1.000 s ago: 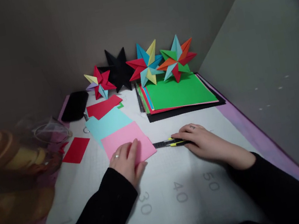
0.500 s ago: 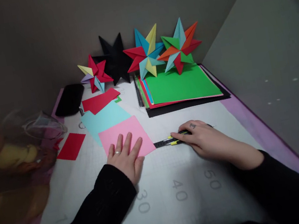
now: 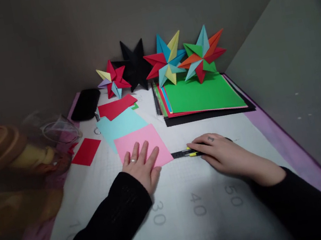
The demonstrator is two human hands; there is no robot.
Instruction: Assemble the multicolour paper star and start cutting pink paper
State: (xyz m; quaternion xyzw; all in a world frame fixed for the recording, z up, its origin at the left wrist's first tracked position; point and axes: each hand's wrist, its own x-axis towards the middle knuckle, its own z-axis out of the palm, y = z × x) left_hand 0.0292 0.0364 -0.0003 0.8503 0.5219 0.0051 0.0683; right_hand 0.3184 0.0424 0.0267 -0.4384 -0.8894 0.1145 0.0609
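Observation:
A pink square of paper [image 3: 141, 132] lies on the white gridded mat, overlapping a light blue sheet [image 3: 121, 126]. Spread flat, my left hand [image 3: 142, 166] rests on the pink square's front half. My right hand [image 3: 220, 153] is curled down over a black-and-yellow tool [image 3: 194, 154], its kind mostly hidden by the fingers. A thin tip sticks out past the knuckles on the right. Between the tool and the paper runs a dark ruler-like strip [image 3: 180, 154], its left end at the pink edge. Red paper pieces [image 3: 118, 106] lie behind and to the left.
Folded paper stars [image 3: 165, 60] stand against the back wall. A stack of coloured sheets [image 3: 206, 95], green on top, lies before them. A black phone-like object [image 3: 85, 104] is at back left, near a clear plastic cup [image 3: 61, 131]. Walls bound the back and right.
The whole view has shifted, so everything appears slightly further right. My right hand sits slightly further left over the tool, covering more of its yellow parts. My left hand stays on the pink paper.

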